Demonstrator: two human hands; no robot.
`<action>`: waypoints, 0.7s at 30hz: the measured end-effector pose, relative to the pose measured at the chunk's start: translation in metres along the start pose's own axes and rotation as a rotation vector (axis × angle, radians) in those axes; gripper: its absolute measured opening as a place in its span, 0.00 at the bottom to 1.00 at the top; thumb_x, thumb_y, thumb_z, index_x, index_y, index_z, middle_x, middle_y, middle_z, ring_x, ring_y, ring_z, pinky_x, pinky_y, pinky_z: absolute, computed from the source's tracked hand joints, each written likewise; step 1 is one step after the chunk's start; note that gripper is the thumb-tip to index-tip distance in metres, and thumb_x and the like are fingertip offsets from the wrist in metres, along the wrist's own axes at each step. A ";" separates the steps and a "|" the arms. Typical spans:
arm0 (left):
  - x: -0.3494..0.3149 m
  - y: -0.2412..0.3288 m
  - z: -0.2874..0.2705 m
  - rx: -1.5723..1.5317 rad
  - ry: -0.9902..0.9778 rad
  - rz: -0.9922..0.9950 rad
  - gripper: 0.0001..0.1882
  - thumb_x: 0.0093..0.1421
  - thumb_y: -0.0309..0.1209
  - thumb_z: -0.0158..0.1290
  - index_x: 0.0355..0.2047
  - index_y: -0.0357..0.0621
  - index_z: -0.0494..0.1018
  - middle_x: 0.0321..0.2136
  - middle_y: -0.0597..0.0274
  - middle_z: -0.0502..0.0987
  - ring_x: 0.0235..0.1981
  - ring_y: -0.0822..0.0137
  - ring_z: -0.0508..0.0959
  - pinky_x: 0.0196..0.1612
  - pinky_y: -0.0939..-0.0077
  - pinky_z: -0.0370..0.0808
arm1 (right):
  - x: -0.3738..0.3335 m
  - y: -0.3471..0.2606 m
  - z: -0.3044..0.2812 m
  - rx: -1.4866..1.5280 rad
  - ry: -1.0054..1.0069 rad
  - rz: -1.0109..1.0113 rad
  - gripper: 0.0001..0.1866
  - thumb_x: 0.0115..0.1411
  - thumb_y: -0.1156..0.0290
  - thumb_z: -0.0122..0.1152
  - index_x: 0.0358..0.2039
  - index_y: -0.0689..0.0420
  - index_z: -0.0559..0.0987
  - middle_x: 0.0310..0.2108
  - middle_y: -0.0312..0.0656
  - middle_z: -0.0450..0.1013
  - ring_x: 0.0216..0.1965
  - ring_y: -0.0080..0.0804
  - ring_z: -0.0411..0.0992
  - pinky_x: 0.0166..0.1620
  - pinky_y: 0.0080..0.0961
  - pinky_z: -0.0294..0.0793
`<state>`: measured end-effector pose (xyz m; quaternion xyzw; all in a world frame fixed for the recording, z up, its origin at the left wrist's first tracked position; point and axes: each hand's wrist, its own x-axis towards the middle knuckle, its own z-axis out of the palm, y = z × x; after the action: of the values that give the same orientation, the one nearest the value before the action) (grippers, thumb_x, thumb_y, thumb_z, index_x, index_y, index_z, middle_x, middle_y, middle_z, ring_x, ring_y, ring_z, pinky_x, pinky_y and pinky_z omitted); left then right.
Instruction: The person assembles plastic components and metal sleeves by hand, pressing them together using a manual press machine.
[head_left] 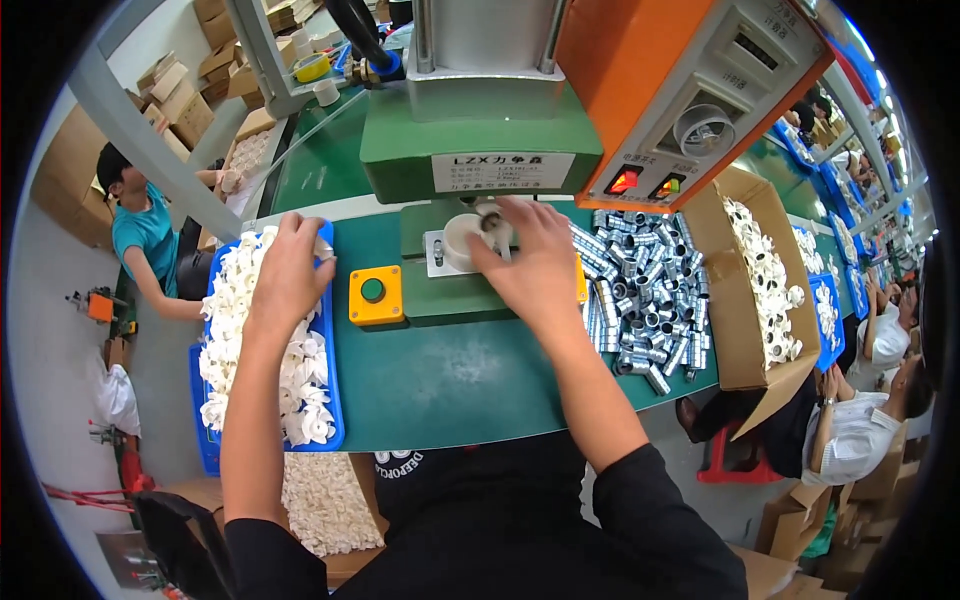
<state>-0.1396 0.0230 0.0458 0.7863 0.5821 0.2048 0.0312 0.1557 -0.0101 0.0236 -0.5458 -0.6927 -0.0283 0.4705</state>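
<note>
My left hand is over the blue tray, its fingers curled in a pinch around a white plastic fitting. More white fittings are heaped in that tray. Under the green press head, my right hand has thumb and fingers around another white plastic fitting at the press fixture. A dark metal-looking opening shows in it, though the fingers partly cover it. Beside that hand, a round white holder sits on the fixture's metal plate.
A yellow box with a green button stands left of the fixture. Shiny metal sleeves lie piled at right, next to a cardboard box of white fittings. An orange control box rises behind. Other people sit at both sides.
</note>
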 end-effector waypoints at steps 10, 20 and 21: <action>0.005 0.110 0.045 -0.628 0.228 0.164 0.18 0.56 0.30 0.68 0.45 0.37 0.79 0.47 0.52 0.80 0.50 0.52 0.81 0.54 0.63 0.77 | -0.013 0.154 -0.226 -0.457 0.358 0.448 0.26 0.59 0.58 0.74 0.52 0.62 0.82 0.47 0.53 0.81 0.49 0.46 0.79 0.52 0.39 0.77; -0.001 0.114 0.074 -0.615 0.226 0.161 0.14 0.59 0.28 0.64 0.45 0.40 0.79 0.50 0.53 0.79 0.53 0.50 0.79 0.57 0.61 0.76 | -0.099 0.080 -0.165 -0.495 -0.046 0.125 0.17 0.53 0.64 0.76 0.36 0.60 0.80 0.37 0.49 0.74 0.40 0.51 0.71 0.45 0.44 0.69; -0.002 0.115 0.073 -0.617 0.226 0.184 0.14 0.60 0.28 0.63 0.46 0.40 0.79 0.51 0.53 0.78 0.54 0.50 0.78 0.57 0.61 0.76 | -0.111 0.069 -0.151 -0.433 -0.075 0.149 0.17 0.51 0.63 0.78 0.33 0.59 0.79 0.34 0.46 0.72 0.39 0.48 0.70 0.43 0.43 0.68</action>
<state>-0.0098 -0.0018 0.0113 0.7615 0.4191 0.4589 0.1841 0.2992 -0.1471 -0.0009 -0.6842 -0.6455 -0.1212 0.3171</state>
